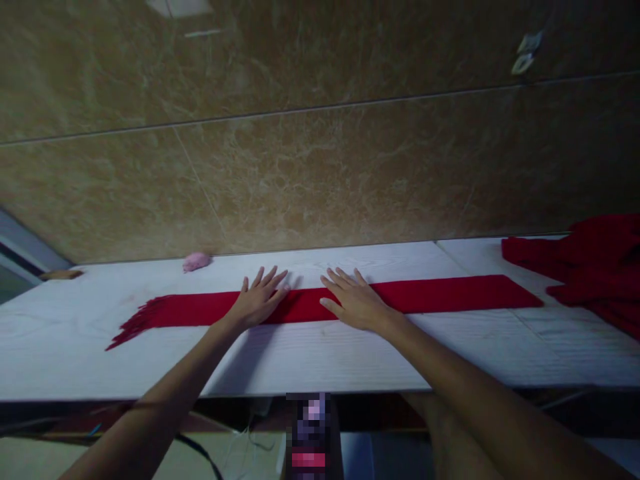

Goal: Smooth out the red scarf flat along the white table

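A long red scarf (pixel 440 295) lies flat across the white table, folded into a narrow strip, its fringe at the left end. My left hand (pixel 259 300) rests on it left of the middle, fingers spread. On the same strip, a short way to the right, my right hand (pixel 353 300) lies palm down with its fingers apart. Bare scarf shows between the two hands. Neither hand grips the cloth.
More red cloth (pixel 600 267) is heaped at the table's right end. A small pink lump (pixel 197 261) and a flat brown piece (pixel 61 274) sit along the back edge. A tiled wall (pixel 320 173) rises behind the white table (pixel 320 360).
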The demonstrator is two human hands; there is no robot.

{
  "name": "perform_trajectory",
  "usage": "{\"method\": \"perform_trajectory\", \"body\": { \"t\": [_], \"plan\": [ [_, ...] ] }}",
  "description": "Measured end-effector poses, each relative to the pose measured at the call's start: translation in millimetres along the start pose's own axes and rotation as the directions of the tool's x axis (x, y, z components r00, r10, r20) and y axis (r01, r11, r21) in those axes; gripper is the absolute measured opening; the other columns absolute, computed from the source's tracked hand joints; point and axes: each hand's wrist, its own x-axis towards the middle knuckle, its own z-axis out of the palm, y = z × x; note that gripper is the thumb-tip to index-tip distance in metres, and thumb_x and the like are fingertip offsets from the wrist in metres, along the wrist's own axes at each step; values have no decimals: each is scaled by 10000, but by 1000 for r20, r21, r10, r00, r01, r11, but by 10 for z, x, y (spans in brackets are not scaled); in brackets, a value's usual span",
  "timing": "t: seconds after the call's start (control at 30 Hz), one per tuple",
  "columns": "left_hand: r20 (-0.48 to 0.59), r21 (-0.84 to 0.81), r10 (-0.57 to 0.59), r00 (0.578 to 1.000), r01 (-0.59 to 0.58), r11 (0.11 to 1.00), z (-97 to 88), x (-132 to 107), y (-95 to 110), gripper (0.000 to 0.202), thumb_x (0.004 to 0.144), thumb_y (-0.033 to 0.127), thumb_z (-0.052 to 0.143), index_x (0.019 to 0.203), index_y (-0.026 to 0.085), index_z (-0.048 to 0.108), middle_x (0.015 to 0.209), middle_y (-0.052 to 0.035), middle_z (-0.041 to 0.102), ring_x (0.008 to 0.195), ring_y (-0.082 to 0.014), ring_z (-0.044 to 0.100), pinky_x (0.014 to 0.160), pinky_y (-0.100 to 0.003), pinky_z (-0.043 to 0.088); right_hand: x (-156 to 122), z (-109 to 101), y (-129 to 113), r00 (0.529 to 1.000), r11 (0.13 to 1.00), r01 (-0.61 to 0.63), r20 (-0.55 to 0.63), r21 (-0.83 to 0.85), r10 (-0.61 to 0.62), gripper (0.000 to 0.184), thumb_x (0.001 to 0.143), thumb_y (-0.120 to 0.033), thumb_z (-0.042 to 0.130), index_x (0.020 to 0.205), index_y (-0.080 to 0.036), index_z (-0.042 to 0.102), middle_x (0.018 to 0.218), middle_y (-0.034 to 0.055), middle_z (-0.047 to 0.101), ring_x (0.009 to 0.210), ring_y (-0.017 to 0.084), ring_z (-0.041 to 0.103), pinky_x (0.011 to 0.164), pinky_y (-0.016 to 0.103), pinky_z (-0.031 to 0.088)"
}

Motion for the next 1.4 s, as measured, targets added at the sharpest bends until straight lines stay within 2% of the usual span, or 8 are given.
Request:
{"method": "perform_trajectory", "body": {
  "t": [0.27,0.47,0.7,0.93,1.1,1.17,1.23,1.4],
  "plan": [
    [-79,124,-279,957,287,950,67,-574,-1430,578,1054,471,308,1612,319,315,1683,-74,251,1564,-398,137,1160,-758,165,-89,311,80,999,997,14,-35,-80,-17,594,1070,-465,314,1580,-165,369,1637,104,312,1524,289,284,1232,628,217],
    [-195,-83,-483,854,476,875,-74,-751,-2036,488,1019,348,399,1481,299,550,1626,-72,395,1554,-353,224,1198,-710,131,-28,535,233,975,992,87,-198,-88,-103,623,1061,-539,263,1535,-185,457,1581,106,414,1456,315,413,1174,644,339],
    [-491,-406,-732,472,620,671,-140,-875,-2333,496,1028,373,326,1403,199,600,1526,-149,532,1510,-372,326,1189,-714,181,-4,815,393,889,976,157,-408,-150,-206,612,1058,-577,256,1495,-244,527,1525,97,514,1382,336,508,1118,632,414],
    [-552,-675,-832,63,552,489,-127,-1086,-2509,497,993,303,258,1096,161,723,1122,-162,724,1119,-317,665,977,-475,524,12,868,464,867,962,182,-428,-203,-255,642,1050,-598,220,1466,-248,561,1500,89,540,1353,331,540,1068,622,471],
    [-592,-741,-796,-123,471,479,-158,-1126,-2477,483,965,307,252,1040,163,707,1063,-149,688,1074,-312,639,945,-457,508,14,872,451,821,952,189,-493,-241,-287,640,1050,-569,210,1412,-239,620,1452,90,580,1293,344,592,1015,624,520],
    [-616,-730,-775,-141,474,493,-181,-1126,-2412,482,965,307,233,1043,158,685,1064,-148,673,1043,-307,630,913,-446,499,23,894,449,796,950,189,-528,-247,-295,607,1047,-562,243,1403,-260,630,1442,79,591,1276,347,605,997,621,534],
    [-636,-701,-765,-101,490,518,-189,-1123,-2326,498,984,333,198,970,172,669,945,-117,672,924,-287,634,821,-411,500,33,913,448,790,952,191,-539,-238,-293,588,1045,-559,256,1397,-278,635,1436,69,598,1266,346,613,997,625,533],
    [-621,-547,-749,233,556,626,-128,-1066,-2131,573,993,513,306,550,231,535,566,-54,552,653,-250,597,660,-353,445,40,899,431,855,979,159,-478,-131,-203,636,1025,-623,254,1409,-281,627,1444,69,591,1300,343,588,1057,617,499]
  ]
}}
